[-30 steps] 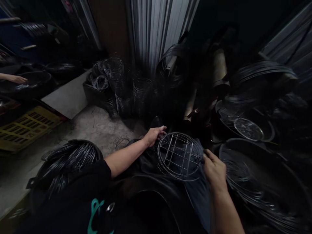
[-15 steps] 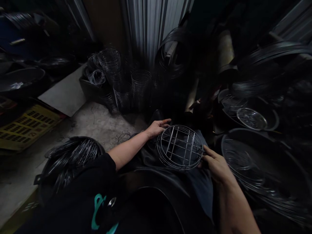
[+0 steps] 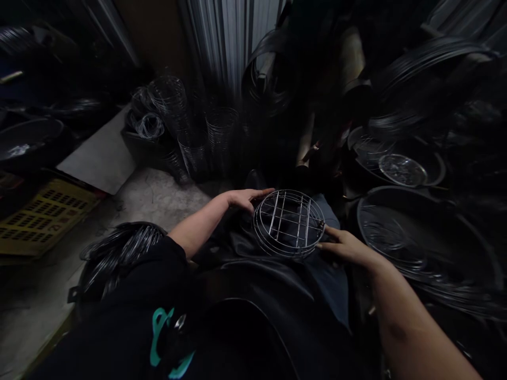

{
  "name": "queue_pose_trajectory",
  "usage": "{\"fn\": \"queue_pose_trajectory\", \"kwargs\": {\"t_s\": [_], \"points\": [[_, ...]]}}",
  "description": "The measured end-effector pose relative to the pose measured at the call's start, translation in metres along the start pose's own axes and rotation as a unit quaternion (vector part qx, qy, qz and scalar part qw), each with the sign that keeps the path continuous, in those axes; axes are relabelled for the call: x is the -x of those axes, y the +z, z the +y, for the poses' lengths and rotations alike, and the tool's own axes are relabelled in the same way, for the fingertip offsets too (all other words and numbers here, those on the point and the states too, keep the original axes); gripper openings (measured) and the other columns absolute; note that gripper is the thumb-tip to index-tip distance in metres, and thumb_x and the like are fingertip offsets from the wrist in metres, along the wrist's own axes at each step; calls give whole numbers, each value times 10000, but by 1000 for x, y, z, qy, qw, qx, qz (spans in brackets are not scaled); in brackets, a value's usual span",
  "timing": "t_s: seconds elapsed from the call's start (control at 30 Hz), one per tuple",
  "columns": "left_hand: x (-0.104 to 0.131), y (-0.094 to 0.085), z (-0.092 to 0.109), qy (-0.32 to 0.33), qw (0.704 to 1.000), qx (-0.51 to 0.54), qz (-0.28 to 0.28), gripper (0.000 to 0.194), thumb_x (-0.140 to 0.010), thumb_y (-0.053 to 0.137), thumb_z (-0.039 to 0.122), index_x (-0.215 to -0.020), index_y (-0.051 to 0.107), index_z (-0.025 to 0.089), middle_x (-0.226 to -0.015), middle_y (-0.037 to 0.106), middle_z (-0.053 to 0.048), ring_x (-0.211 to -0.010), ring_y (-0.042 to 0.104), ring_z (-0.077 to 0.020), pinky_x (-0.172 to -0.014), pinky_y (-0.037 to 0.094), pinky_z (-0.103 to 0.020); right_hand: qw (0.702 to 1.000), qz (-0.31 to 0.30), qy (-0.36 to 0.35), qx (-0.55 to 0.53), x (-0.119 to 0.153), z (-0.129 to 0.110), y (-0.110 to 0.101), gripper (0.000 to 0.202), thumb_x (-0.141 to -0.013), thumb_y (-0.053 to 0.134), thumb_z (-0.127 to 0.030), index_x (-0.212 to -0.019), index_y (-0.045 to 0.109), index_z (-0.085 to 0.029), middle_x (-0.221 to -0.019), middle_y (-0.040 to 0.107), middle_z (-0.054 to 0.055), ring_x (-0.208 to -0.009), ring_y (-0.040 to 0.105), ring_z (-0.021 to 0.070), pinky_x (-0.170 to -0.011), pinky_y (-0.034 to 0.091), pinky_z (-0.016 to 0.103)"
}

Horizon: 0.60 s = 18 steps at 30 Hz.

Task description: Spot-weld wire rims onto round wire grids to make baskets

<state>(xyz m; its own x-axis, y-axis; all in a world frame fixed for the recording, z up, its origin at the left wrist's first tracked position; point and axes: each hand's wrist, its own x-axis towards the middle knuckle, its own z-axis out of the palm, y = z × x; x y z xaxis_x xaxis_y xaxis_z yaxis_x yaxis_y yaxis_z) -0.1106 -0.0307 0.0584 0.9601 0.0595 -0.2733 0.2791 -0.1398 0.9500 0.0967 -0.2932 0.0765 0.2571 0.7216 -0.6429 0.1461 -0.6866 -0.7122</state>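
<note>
Higher in view than half a second ago sit the left hand (image 3: 243, 199), the rack (image 3: 290, 220) and the right hand (image 3: 344, 245); the surroundings have shifted too, so part of this is the camera's own turn. Far left stands a yellow crate (image 3: 39, 221); then a bundle of wires (image 3: 127, 248); next the left hand, open, thumb spread from the fingers about the rack's left rim, though whether it bears any weight cannot be told. Between the hands lies the rack, above the apron (image 3: 253, 287) on the lap; being round, it has no long axis, but some bars run away from the body; both hands are equally near. Rightward, the right hand seems to pinch the rim between thumb and fingers; beyond it stands a basin (image 3: 447, 227) holding wire.
</note>
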Motion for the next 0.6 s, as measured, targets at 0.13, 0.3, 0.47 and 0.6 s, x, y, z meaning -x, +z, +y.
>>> {"fn": "queue_pose_trajectory", "kwargs": {"t_s": [0.13, 0.3, 0.47, 0.6], "points": [[5, 8, -2, -5, 985, -173, 12, 1422, -382, 862, 249, -1475, -47, 236, -1528, 268, -115, -1392, 282, -324, -1138, 210, -432, 998, 40, -32, 34, -8, 11, 1, 828, -643, 734, -246, -1406, 416, -183, -783, 693, 10, -535, 615, 183, -445, 534, 285], [6, 23, -6, -4, 963, -264, 59, 1397, -430, 856, 342, -1475, -68, 255, -1512, 299, -137, -1404, 221, -380, -1124, 47, -553, 978, 145, -104, 104, -28, 29, 0, 818, -519, 780, -135, -1301, 559, -225, -1167, 646, 55, -1185, 520, 333, -1035, 398, 435], [9, 12, -2, 5, 989, -144, 28, 1408, -373, 874, 308, -1481, 6, 245, -1524, 275, -131, -1405, 244, -337, -1140, 150, -499, 976, 167, -111, 85, -31, 32, 9, 829, -512, 738, -118, -1315, 542, -191, -1153, 653, 71, -1126, 571, 314, -1011, 426, 428], [2, -3, 20, -27, 996, 12, 80, 1150, -482, 832, 324, -1459, 235, 221, -1504, 324, -124, -1365, 348, -287, -1090, 328, -393, 968, 194, -149, 58, -23, 34, 21, 861, -536, 678, -121, -1370, 467, -157, -1228, 610, 84, -1125, 580, 262, -976, 457, 364]]}}
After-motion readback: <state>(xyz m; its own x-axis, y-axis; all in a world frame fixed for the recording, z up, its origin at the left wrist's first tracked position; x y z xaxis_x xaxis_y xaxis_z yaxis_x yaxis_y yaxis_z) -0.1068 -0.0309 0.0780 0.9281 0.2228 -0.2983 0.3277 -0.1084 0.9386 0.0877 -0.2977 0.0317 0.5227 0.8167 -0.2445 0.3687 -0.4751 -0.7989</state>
